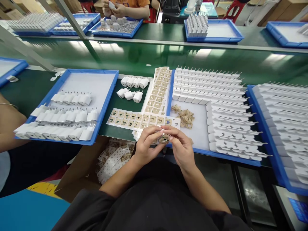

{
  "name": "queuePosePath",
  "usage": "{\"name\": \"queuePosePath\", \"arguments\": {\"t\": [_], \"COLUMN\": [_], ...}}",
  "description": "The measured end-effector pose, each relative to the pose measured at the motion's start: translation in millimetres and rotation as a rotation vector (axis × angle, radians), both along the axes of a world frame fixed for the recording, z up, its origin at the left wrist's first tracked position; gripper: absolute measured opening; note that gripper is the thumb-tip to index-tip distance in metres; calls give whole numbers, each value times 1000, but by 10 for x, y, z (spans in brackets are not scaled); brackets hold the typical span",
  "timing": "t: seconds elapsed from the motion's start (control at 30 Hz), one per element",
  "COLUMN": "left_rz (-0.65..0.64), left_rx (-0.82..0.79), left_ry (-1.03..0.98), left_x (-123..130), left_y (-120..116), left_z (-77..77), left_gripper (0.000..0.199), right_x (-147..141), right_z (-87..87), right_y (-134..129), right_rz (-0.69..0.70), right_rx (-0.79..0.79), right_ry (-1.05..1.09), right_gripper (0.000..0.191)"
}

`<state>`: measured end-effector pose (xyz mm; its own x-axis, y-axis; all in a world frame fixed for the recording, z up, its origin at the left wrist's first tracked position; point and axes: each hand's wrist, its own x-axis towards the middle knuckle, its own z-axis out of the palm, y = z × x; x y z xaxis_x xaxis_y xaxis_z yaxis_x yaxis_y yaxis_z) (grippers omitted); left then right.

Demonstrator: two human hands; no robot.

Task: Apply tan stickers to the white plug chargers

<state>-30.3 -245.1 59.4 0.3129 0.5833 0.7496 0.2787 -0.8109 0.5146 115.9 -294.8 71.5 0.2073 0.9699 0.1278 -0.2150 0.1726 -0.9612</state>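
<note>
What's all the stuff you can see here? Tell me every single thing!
Trays: about nine, blue-rimmed, near and far benches
Plugs in trays: too many to count, white
Loose plugs: seven or eight, white, between near trays
Sticker sheets: several, white with beige, mid-bench
Scraps: one pile, beige, in a tray
Benches: two, green
Open box: one, brown, below; scrap sheets inside
Machine: one, black, back
Stools: several, red, back
Other people: at least two; orange shirt opposite, bare arm left
Held plug: one, white and beige, in both hands
Left hand, right hand: one each, front middle
</note>
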Motion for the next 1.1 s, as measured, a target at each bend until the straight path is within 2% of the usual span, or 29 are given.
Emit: {"name": "queuePosePath", "arguments": {"t": [0.13,0.27,0.33,0.4,0.43,0.5,0.57,0.63,0.73,0.83,0.93,1.0,1.1], "left_rz": [-38,-51,-29,7,27,67,113,195,364,531,615,630,649], "left_rx": [-45,-120,-203,-281,-299,-306,-309,-346,-440,-529,-583,-605,-636], "left_ry": [31,41,30,10,-2,-17,-20,-35,-73,6,121,161,223], "left_x": [-42,-62,-73,-96,-115,-166,-238,-329,-509,-721,-884,-938,-966], "left_y": [-8,-42,-37,-8,14,69,149,279,602,1002,1295,1374,1326], "left_z": [25,24,26,35,41,48,37,-2,-87,-156,-199,-226,-266], "left_gripper": [48,46,42,38,37,36,36,36,33,30,29,28,26], "right_x": [142,226,243,283,322,445,603,744,863,906,928,931,903], "right_z": [118,205,205,178,156,94,16,-68,-188,-276,-325,-348,-386], "right_y": [42,82,57,23,17,54,157,287,412,412,375,371,395], "right_rz": [-22,-33,-32,-28,-66,-252,-448,-502,-571,-506,-417,-340,-186], "right_rx": [53,302,433,482,453,317,167,108,124,155,173,183,238], "right_ry": [-368,-729,-775,-704,-652,-644,-830,-1071,-1173,-1160,-1144,-1137,-1178], "right_gripper": [23,21,19,13,10,8,12,22,32,31,27,25,27]}}
